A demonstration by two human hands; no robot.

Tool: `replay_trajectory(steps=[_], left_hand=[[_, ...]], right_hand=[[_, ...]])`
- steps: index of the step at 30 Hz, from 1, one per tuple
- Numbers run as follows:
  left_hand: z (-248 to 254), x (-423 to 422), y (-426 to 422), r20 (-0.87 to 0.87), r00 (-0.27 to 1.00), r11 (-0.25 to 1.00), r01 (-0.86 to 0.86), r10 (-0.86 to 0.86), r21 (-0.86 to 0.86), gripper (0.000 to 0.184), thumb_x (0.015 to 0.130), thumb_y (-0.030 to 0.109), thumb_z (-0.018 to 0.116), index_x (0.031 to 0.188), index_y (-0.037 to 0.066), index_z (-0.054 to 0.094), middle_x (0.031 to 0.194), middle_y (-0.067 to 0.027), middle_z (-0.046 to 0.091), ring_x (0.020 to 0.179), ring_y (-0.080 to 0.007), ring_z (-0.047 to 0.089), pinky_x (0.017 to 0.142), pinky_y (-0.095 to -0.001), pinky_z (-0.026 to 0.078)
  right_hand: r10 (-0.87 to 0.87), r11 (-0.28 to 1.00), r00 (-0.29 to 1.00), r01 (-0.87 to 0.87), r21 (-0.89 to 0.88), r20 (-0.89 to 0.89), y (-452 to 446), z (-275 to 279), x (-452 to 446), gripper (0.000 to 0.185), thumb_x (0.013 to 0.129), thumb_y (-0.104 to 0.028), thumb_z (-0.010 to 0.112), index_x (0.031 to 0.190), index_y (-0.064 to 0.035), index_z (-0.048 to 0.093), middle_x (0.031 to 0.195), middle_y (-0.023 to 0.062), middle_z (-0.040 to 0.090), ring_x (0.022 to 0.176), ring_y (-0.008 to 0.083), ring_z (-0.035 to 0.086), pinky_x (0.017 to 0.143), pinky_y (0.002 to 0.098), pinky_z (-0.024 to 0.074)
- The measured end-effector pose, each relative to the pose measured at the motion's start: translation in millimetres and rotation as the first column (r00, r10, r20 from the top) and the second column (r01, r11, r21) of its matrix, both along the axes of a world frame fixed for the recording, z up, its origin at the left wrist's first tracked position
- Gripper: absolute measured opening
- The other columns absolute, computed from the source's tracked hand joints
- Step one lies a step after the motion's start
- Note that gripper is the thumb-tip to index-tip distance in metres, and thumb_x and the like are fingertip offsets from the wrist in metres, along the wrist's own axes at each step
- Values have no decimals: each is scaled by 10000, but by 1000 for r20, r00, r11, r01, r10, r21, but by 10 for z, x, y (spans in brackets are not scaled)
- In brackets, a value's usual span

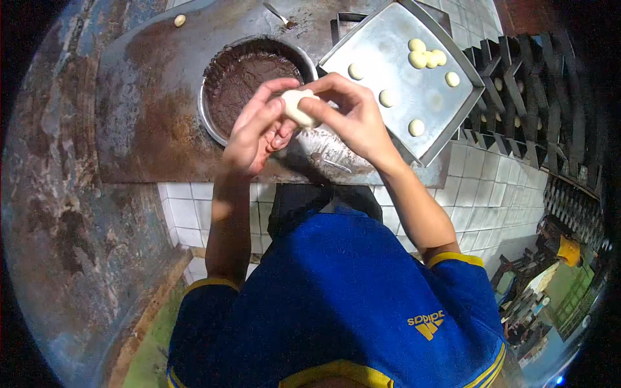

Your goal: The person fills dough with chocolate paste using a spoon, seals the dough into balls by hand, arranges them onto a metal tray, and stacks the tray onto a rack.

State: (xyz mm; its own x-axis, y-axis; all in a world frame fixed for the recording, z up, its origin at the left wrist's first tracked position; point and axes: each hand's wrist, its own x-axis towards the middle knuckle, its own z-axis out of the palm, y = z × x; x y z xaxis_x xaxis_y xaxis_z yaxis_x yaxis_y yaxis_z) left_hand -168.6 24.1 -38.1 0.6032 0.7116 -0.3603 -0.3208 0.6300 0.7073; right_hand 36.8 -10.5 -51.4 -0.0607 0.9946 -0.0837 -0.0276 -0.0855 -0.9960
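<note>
Between my two hands is a pale piece of dough [297,108], pinched over the front of the bowl. My left hand [262,123] has its fingers curled around the dough's left side. From the other side, the thumb and fingers of my right hand [349,113] press on it. Below and behind them stands a round metal bowl [202,107] with a thick dark brown filling [249,77] in it. On the right, a square metal tray [388,39] carries several pale dough balls [417,59], some clustered together and others apart.
The worn metal table [142,129] holds a single dough ball [180,21] at the back left and a spoon-like utensil [279,14] with brown residue behind the bowl. A dark metal rack [517,97] with more pale balls stands to the right.
</note>
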Motion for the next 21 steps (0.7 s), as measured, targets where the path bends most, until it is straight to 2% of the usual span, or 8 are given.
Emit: replay_trajectory(steps=[1,4,8,11,12,14,17,21], left_hand=[[68,54,10,40,999,995,-26,22,99,465,1038,132,645,1460,49,467,860,6,603,620,-25,461,528,-170,362],[107,304,62,-144,967,914,-141,209,380,448,963,40,744,1371,10,561,839,44,594,636,3,443,567,-170,370],[308,742,87,-137,933,800,-202,333,565,263,909,26,772,1141,1,650,956,-9,647,878,-68,587,782,-232,488],[487,1076,35,-81,986,868,-87,145,490,239,863,-15,691,1094,2,635,1009,-65,686,1032,-141,652,941,-315,525],[421,1207,9,-35,990,825,-92,135,558,246,864,-14,678,1101,6,615,973,-72,687,1050,-178,666,990,-364,522],[353,1389,-29,33,994,812,-105,105,574,276,835,-17,681,1093,14,588,878,-67,679,1091,-246,675,1102,-469,477],[400,1609,-71,89,991,877,-133,104,462,275,829,-17,664,1090,15,584,849,-53,664,1084,-249,678,1109,-464,475],[450,1755,-49,128,975,886,-220,183,407,357,808,-28,698,1139,21,574,924,-41,677,1106,-212,704,1097,-428,497]], right_hand=[[-2,1000,1000,2,1,1,-14,12,31,309,924,-272,832,1113,-39,757,1118,60,704,960,163,701,810,371,589],[-212,910,733,-93,-404,-646,-112,171,111,259,999,-112,716,1243,-102,631,1137,65,703,977,166,713,694,324,649],[-227,926,513,-148,-346,-828,-259,82,60,357,959,80,663,1200,-125,499,1161,92,707,990,204,736,634,312,681],[-315,944,688,300,-140,-654,-295,130,6,473,921,46,718,1357,-45,559,1201,75,712,986,176,728,713,327,674],[-440,868,723,494,-46,-532,-250,58,21,535,898,-4,768,1401,36,591,1206,71,723,1011,164,709,863,332,610],[-458,866,773,499,-25,-438,-291,30,210,518,890,-19,785,1373,52,613,1201,76,727,1040,163,698,916,332,574],[-467,867,832,498,32,-301,-378,41,438,403,911,-60,779,1279,64,671,1205,97,734,1135,156,666,983,335,534],[-204,973,884,231,14,-420,-452,364,816,423,974,-129,727,1336,76,650,1233,121,730,1166,177,661,1029,346,519]])
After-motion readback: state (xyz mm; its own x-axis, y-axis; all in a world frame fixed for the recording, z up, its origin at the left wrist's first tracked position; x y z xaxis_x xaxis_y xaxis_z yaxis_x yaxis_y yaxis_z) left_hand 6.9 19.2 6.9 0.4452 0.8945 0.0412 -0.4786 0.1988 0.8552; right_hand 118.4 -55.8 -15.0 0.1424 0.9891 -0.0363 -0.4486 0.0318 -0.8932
